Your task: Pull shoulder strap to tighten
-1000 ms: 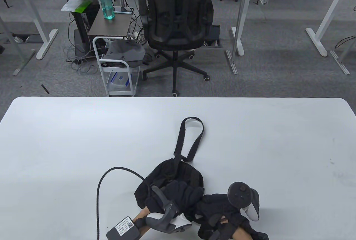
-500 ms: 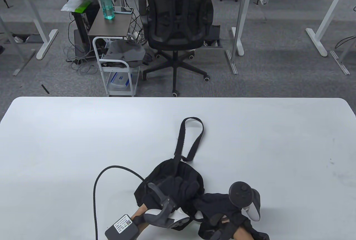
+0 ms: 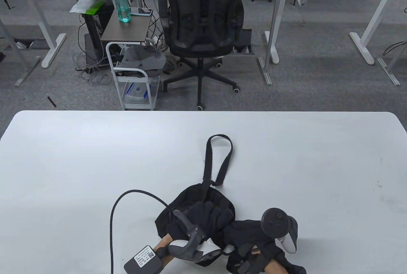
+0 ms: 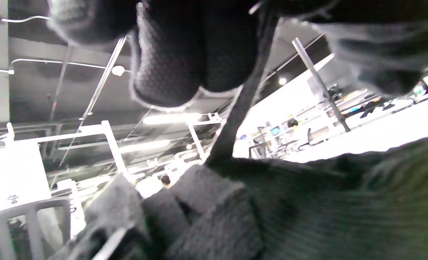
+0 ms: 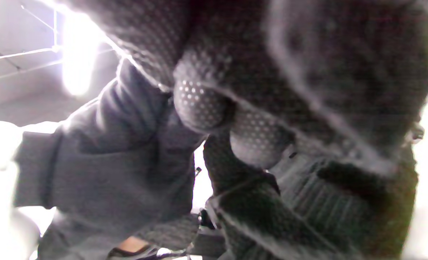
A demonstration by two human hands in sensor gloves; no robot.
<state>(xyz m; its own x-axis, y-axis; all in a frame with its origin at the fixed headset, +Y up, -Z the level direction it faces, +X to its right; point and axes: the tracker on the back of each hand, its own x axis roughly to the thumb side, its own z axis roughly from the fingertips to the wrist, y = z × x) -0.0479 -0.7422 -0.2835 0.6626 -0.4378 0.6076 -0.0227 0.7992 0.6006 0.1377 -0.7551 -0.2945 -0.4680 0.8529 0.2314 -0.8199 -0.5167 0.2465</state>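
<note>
Low in the middle of the table view we see a small black bag (image 3: 194, 199) lying on the white table (image 3: 63, 166). Its shoulder strap (image 3: 219, 156) runs as a long narrow loop up toward the centre of the frame, flat on the table.

Our left hand (image 3: 210, 215) lies on top of the bag, fingers bent over the fabric; whether they actually grip it we cannot tell.

Our right hand (image 3: 251, 239) sits just right of the bag at the bottom edge, touching the left hand. In the right wrist view its dotted fingertips (image 5: 199, 104) curl against dark fabric, but we cannot tell what they hold.

A black cable (image 3: 120, 204) arcs at lower left.
</note>
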